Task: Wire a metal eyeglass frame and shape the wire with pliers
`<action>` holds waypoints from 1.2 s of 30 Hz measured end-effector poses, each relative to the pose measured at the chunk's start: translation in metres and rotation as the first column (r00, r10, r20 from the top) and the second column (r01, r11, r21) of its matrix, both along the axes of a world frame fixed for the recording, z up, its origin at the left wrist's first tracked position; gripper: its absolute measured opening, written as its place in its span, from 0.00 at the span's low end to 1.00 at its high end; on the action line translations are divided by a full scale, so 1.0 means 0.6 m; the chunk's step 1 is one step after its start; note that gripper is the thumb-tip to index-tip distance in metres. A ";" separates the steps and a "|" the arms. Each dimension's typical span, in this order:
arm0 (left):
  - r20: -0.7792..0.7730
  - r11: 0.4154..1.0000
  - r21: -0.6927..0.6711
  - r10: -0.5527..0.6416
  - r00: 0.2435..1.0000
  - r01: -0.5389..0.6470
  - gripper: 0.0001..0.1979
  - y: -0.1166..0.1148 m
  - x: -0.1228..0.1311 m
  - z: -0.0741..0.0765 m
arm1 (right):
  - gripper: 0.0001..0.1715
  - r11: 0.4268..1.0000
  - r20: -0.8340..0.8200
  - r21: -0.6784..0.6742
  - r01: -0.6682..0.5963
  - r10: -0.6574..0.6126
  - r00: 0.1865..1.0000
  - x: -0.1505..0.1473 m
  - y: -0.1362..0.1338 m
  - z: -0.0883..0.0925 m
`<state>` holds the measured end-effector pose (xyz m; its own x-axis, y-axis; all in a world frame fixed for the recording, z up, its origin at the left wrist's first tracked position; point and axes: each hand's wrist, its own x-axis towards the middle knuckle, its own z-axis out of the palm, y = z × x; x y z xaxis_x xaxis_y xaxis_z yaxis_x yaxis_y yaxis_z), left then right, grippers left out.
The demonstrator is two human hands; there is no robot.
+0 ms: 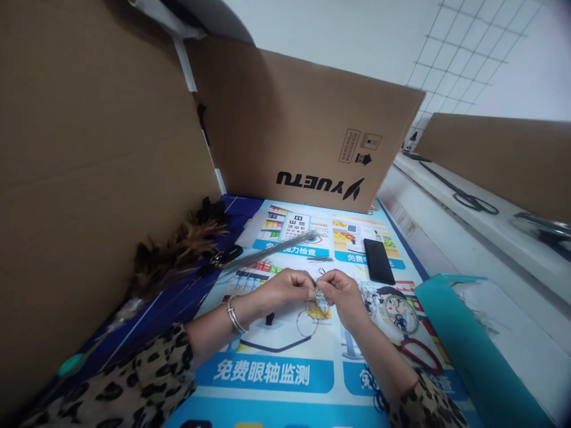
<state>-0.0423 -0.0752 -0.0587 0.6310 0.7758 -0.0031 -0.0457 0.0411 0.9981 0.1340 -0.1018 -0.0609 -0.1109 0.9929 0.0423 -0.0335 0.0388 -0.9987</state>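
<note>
Cardboard wall (89,178), brown, upright along the counter's edge from 7 to 11 o'clock.
Duster (178,252), brown and black feathers, at 9 o'clock against that wall.
Rods (267,252), a bundle of thin metal ones, at 11 o'clock of the hands, lying aslant on the poster (267,374).
Poster: blue and white print, covering the counter.
Left hand (285,288), silver bangle (234,318) at the wrist. Thumb and forefinger are closed in a pinch on the wire (317,289).
Wire: thin and small, at mid-counter, held just above the poster between both hands. Its shape is too fine to tell.
Right hand (341,291), fingertips meeting the left's, likewise pinched closed on the wire.
Phone (378,260), black, flat on the poster at 1 o'clock of the hands.
Red ring (422,351), on the poster at 4 o'clock.
Teal sheet (468,356), at the counter's right edge, 3 to 5 o'clock.
Scissors (468,199), at 2 o'clock on a white ledge, well apart.
</note>
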 end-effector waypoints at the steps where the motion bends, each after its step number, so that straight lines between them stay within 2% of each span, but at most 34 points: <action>1: 0.000 1.000 0.001 0.003 1.000 -0.003 0.08 -0.001 0.001 -0.001 | 0.09 1.000 -0.002 -0.002 0.007 -0.007 1.000 -0.002 0.000 0.000; 10: 0.049 1.000 -0.001 -0.007 0.999 0.007 0.07 -0.004 0.005 0.006 | 0.08 1.000 -0.064 0.013 0.028 -0.027 0.998 0.001 0.004 0.000; 14: 0.008 0.998 0.028 0.054 0.999 -0.054 0.07 0.000 0.002 0.005 | 0.07 0.998 -0.077 0.044 0.046 -0.042 0.996 0.016 0.009 0.007; 20: -0.068 0.992 -0.007 0.122 0.990 -0.123 0.07 0.006 -0.003 0.004 | 0.07 0.995 0.016 0.078 0.055 -0.056 0.998 0.024 0.010 0.016; 29: -0.063 0.978 0.002 0.207 0.976 -0.207 0.06 0.008 -0.001 -0.003 | 0.08 0.991 0.102 0.107 0.075 -0.086 0.991 0.021 0.008 0.014; 36: -0.070 0.981 -0.040 0.187 0.980 -0.190 0.06 0.012 0.000 -0.010 | 0.07 0.990 0.129 0.123 0.068 -0.083 0.988 0.019 0.008 0.009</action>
<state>-0.0422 -0.0682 -0.0649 0.4709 0.8787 -0.0786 0.0089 0.0844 0.9964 0.1455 -0.0969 -0.0553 -0.0484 0.9876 0.1494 0.1072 0.1538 -0.9823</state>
